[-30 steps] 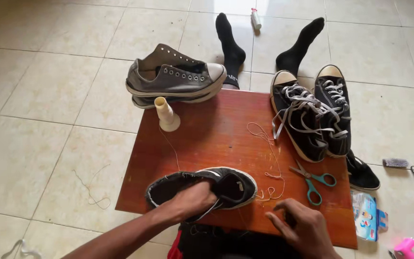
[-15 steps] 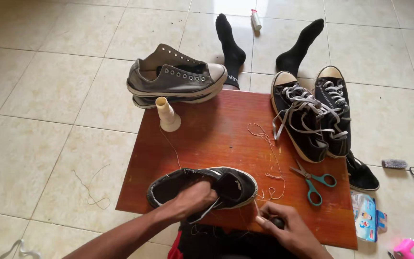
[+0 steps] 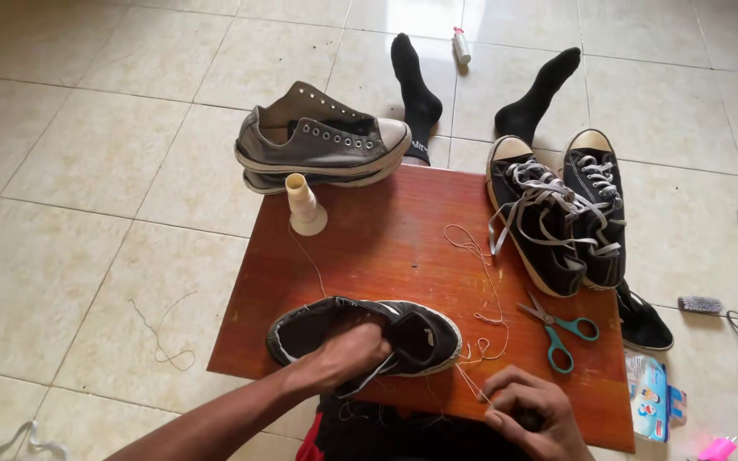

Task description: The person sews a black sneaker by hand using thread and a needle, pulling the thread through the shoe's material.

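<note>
While the black shoe is clamped by the left hand, taut thread is pinched beside it by the right hand.

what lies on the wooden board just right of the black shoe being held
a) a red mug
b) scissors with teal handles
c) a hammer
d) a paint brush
b: the scissors with teal handles lie on the board, right of the black shoe that the left hand grips.
</note>
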